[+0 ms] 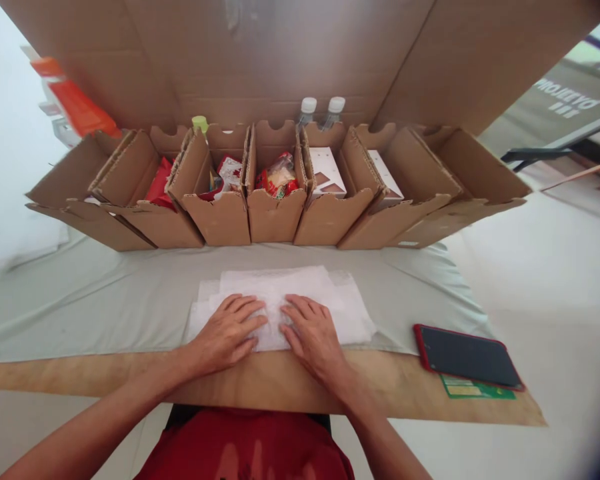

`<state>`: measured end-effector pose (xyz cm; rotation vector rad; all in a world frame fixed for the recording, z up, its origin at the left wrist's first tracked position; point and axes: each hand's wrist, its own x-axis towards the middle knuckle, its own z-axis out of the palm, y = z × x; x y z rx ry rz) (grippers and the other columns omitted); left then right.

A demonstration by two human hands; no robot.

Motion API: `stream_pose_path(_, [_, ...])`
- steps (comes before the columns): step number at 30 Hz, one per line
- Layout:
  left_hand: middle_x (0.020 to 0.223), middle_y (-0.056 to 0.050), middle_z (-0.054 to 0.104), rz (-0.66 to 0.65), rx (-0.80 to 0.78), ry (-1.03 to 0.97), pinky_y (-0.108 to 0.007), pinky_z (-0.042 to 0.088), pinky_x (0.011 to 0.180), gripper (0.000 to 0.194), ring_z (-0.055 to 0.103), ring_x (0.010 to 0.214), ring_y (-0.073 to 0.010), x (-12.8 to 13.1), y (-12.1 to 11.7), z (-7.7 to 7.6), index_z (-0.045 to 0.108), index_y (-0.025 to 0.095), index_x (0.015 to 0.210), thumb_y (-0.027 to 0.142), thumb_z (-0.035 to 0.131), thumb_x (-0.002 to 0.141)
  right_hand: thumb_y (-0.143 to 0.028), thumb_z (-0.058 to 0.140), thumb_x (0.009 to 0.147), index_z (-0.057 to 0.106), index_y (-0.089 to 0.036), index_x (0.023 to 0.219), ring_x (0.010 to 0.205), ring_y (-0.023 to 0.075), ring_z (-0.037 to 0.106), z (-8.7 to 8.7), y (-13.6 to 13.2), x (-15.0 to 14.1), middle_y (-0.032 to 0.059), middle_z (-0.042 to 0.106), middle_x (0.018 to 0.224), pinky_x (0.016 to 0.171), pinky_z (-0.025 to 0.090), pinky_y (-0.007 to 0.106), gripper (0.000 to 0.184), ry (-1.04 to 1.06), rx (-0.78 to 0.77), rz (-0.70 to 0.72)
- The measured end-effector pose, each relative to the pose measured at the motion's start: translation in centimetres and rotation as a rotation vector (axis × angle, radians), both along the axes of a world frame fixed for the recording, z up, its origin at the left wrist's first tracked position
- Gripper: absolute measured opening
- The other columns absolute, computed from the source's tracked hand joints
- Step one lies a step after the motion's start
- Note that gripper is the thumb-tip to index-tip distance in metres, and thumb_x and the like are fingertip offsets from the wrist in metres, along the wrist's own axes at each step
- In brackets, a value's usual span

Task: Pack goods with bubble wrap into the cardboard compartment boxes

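Several thin, whitish translucent sheets [300,283] lie overlapped in a flat stack near the front of the table. On the left half of the stack rests my left hand [233,331], palm down, its fingers stretched out toward the middle. My right hand [313,333] lies on the stack's right half in the same way, fingers spread and slightly bent. A narrow gap separates the two hands, and neither grips anything. Whether the sheets are plastic or thin foam, I cannot tell.
Several open cardboard bins [275,217] stand in a row behind the sheets, some holding red packets [163,183], snack bags [280,177] or white boxes [327,172]. Two capped bottles [335,110] show behind them. A red-cased phone [470,357] lies on a green card [480,390] at right.
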<state>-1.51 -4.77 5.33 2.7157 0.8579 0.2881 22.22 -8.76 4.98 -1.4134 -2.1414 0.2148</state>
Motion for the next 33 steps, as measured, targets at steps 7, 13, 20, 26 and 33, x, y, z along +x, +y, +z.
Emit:
stream_pose_path(7, [0.147,-0.017,0.058,0.041,0.036,-0.185,-0.056,0.034,0.121,0.041,0.044,0.145,-0.0338,-1.0,-0.9,1.6,0.06,0.017,0.133,0.022,0.064,0.092,-0.031,0.055,0.103,0.064,-0.024,0.124,0.124,0.0247,0.061,1.1,-2.0,6.9,0.0091,0.066,0.135,0.104,0.048,0.043,0.024,0.07,0.04,-0.149])
stream_pose_path(13, [0.124,-0.015,0.071,0.313,0.079,-0.307,-0.047,0.052,0.102,0.021,0.065,0.117,-0.0283,-2.2,0.5,0.9,0.068,0.017,0.114,0.022,0.056,0.097,-0.051,0.05,0.095,0.067,-0.014,0.119,0.091,0.0287,0.07,0.7,0.7,12.4,0.0149,0.073,0.109,0.076,0.054,0.041,0.048,-0.024,-0.336,-0.585])
stream_pose_path(20, [0.127,-0.023,0.067,0.638,-0.155,0.203,-0.055,0.049,0.101,0.069,0.062,0.119,-0.0414,-4.2,3.7,0.6,0.055,0.01,0.138,0.054,0.059,0.085,-0.059,0.056,0.092,0.07,-0.018,0.107,0.087,0.0304,0.069,0.1,3.4,11.5,0.0117,0.074,0.092,0.071,0.044,0.035,0.046,-0.104,-0.534,-0.584])
stream_pose_path(26, [0.111,-0.02,0.07,0.673,-0.283,0.345,-0.049,0.048,0.091,0.062,0.066,0.103,-0.0401,-3.8,5.0,1.1,0.065,0.014,0.118,0.063,0.062,0.08,-0.059,0.063,0.086,0.068,-0.019,0.094,0.075,0.0264,0.065,-0.1,3.7,9.6,0.0093,0.072,0.082,0.063,0.039,0.03,0.041,-0.043,-0.624,-0.501])
stream_pose_path(33, [0.085,-0.01,0.062,0.621,-0.347,0.21,-0.042,0.045,0.083,0.034,0.062,0.09,-0.0338,-2.9,5.1,1.4,0.054,0.023,0.065,0.053,0.066,0.073,-0.051,0.061,0.084,0.067,-0.018,0.096,0.077,0.0236,0.063,-0.3,3.1,8.8,0.0091,0.07,0.09,0.066,0.044,0.031,0.036,0.079,-0.582,-0.432])
